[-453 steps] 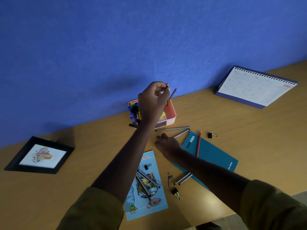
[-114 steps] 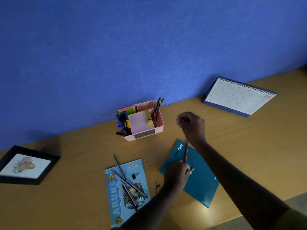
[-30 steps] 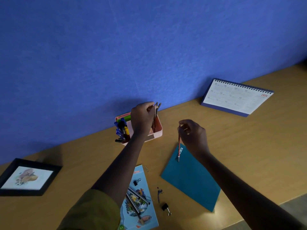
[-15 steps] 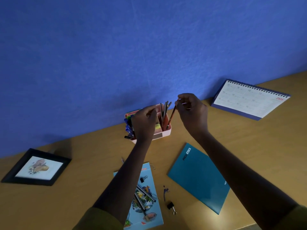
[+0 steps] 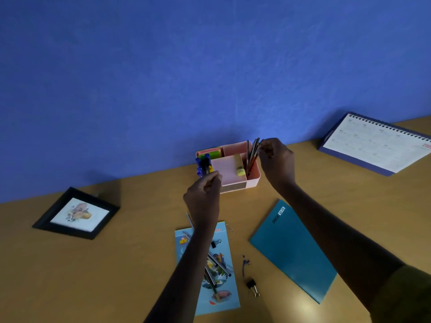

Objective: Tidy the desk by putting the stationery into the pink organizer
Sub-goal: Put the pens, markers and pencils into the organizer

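The pink organizer (image 5: 253, 181) stands by the blue wall. Blue pens (image 5: 201, 163) fill its left compartment, and a yellow eraser (image 5: 241, 171) lies in the middle one. Several pencils (image 5: 253, 153) stand in the right compartment. My right hand (image 5: 276, 160) is at their tops and pinches the upper end of a red pencil that stands among them. My left hand (image 5: 205, 194) hovers in front of the organizer's left corner, fingers loosely curled, holding nothing. More pencils (image 5: 218, 268) lie on a light-blue book (image 5: 224, 297), partly hidden by my left forearm.
A teal notebook (image 5: 293, 250) lies under my right forearm. Two black binder clips (image 5: 253, 286) (image 5: 215, 243), a paper clip (image 5: 229, 228) and a small dark item (image 5: 245, 264) lie near the book. A desk calendar (image 5: 377, 145) stands far right, a framed picture (image 5: 77, 214) left.
My right hand lifted the red pencil off the teal notebook and lowered it into the organizer's right compartment. My left hand let go of its pencils there and drew back toward me.
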Available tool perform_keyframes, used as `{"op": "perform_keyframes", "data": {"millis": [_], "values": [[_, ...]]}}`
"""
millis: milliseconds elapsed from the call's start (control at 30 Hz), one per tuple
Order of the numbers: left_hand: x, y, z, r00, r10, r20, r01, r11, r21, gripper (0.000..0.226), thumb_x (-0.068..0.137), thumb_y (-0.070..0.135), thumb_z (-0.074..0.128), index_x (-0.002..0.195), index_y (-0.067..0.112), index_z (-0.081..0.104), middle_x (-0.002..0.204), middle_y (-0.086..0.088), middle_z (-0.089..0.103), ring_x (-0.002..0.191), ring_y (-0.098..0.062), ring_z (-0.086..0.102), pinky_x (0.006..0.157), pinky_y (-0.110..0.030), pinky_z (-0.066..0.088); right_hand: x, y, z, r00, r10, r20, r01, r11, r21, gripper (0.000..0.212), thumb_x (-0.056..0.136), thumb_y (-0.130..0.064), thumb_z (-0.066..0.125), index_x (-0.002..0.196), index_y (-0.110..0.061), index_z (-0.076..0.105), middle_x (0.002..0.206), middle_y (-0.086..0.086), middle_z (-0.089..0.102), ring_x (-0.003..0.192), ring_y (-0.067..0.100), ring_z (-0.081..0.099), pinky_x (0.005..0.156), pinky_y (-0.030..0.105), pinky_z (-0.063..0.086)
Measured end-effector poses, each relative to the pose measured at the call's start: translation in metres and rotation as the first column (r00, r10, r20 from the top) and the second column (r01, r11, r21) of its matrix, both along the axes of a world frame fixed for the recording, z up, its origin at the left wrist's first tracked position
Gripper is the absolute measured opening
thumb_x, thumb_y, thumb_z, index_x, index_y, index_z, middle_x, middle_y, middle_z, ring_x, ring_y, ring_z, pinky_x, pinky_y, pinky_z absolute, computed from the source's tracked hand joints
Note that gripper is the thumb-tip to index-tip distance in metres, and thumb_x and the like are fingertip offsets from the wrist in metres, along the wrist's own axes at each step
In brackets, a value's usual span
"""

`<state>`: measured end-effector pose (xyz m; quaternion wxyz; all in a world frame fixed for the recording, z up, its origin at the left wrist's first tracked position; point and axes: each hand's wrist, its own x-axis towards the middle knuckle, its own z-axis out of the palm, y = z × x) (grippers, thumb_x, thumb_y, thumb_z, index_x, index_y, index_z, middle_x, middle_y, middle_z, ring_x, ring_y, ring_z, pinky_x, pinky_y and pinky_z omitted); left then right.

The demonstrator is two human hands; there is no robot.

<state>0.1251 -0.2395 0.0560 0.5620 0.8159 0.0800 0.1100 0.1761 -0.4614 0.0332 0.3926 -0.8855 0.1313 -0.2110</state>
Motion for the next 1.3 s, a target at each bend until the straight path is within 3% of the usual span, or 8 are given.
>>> {"op": "perform_keyframes", "data": {"millis": [333,600,700,833,967,1167,1233,1300], "values": [[-0.035,0.054,-0.014,0.97,0.123,-0.211,-0.142,0.987,-0.078,0.013,0.094,0.023,0.079,0.104,0.027,0.086,0.079,0.008,0.081,0.073,-0.012,0.08,0.078,-0.045,0.068,-0.001,0.011,-0.01,0.999,-0.04,-0.035,0.042,0.998,0.056,0.017,0.09,-0.009,0.075,0.106,-0.012,0.069,0.094,0.006,0.078,0.084,0.024,0.075,0.072,0.038,0.06],[-0.09,0.114,-0.038,0.896,0.223,-0.384,-0.236,0.972,0.012,0.008,0.093,0.023,0.08,0.095,0.03,0.083,0.075,0.01,0.08,0.07,-0.009,0.079,0.078,-0.043,0.068,-0.042,0.021,0.001,0.998,-0.056,0.009,0.055,0.995,0.089,0.017,0.092,-0.011,0.074,0.109,-0.015,0.072,0.1,0.002,0.076,0.086,0.016,0.072,0.079,0.029,0.055],[-0.113,0.125,-0.051,0.865,0.227,-0.447,-0.235,0.971,0.037,0.006,0.092,0.023,0.08,0.092,0.029,0.083,0.071,0.009,0.079,0.067,-0.012,0.078,0.076,-0.044,0.067,-0.083,0.048,0.004,0.999,0.032,-0.028,-0.03,0.997,0.072,0.013,0.093,-0.007,0.075,0.101,-0.018,0.073,0.093,-0.003,0.073,0.08,0.013,0.068,0.072,0.029,0.055],[-0.139,0.127,-0.061,0.835,0.213,-0.507,-0.224,0.974,0.039,0.007,0.091,0.021,0.08,0.094,0.027,0.083,0.071,0.009,0.079,0.065,-0.011,0.077,0.073,-0.043,0.068,-0.142,0.091,-0.017,0.959,0.255,-0.125,-0.243,0.965,0.099,0.01,0.095,-0.01,0.077,0.103,-0.015,0.074,0.094,-0.007,0.072,0.082,0.002,0.067,0.069,0.015,0.055],[-0.155,0.125,-0.074,0.829,0.183,-0.529,-0.18,0.982,0.057,0.003,0.09,0.026,0.082,0.09,0.03,0.082,0.071,0.012,0.078,0.066,-0.01,0.077,0.076,-0.046,0.067,-0.188,0.131,-0.056,0.841,0.446,-0.306,-0.409,0.895,0.181,0.012,0.097,-0.019,0.076,0.109,-0.018,0.075,0.101,-0.005,0.076,0.085,0.004,0.072,0.069,0.033,0.063],[-0.158,0.122,-0.084,0.827,0.182,-0.532,-0.131,0.982,0.133,0.015,0.088,0.025,0.081,0.078,0.036,0.078,0.074,0.016,0.078,0.069,-0.003,0.075,0.075,-0.036,0.066,-0.186,0.182,-0.073,0.759,0.525,-0.387,-0.522,0.844,0.12,0.019,0.098,-0.014,0.072,0.117,-0.014,0.073,0.11,0.004,0.076,0.093,0.012,0.073,0.079,0.034,0.063],[-0.152,0.123,-0.086,0.82,0.198,-0.537,-0.133,0.979,0.157,0.003,0.088,0.028,0.08,0.086,0.029,0.083,0.079,0.014,0.08,0.073,-0.002,0.075,0.077,-0.029,0.062,-0.169,0.197,-0.074,0.75,0.521,-0.408,-0.535,0.84,0.09,0.011,0.1,-0.015,0.067,0.111,-0.015,0.071,0.103,0.003,0.074,0.09,0.014,0.071,0.075,0.035,0.061],[-0.145,0.126,-0.089,0.807,0.209,-0.553,-0.139,0.976,0.168,0.011,0.087,0.033,0.08,0.094,0.025,0.085,0.085,0.012,0.081,0.076,-0.003,0.075,0.079,-0.026,0.06,-0.148,0.212,-0.073,0.76,0.481,-0.437,-0.513,0.857,0.049,0.005,0.1,-0.014,0.064,0.1,-0.015,0.069,0.094,0.004,0.069,0.084,0.019,0.067,0.066,0.035,0.052]]}}
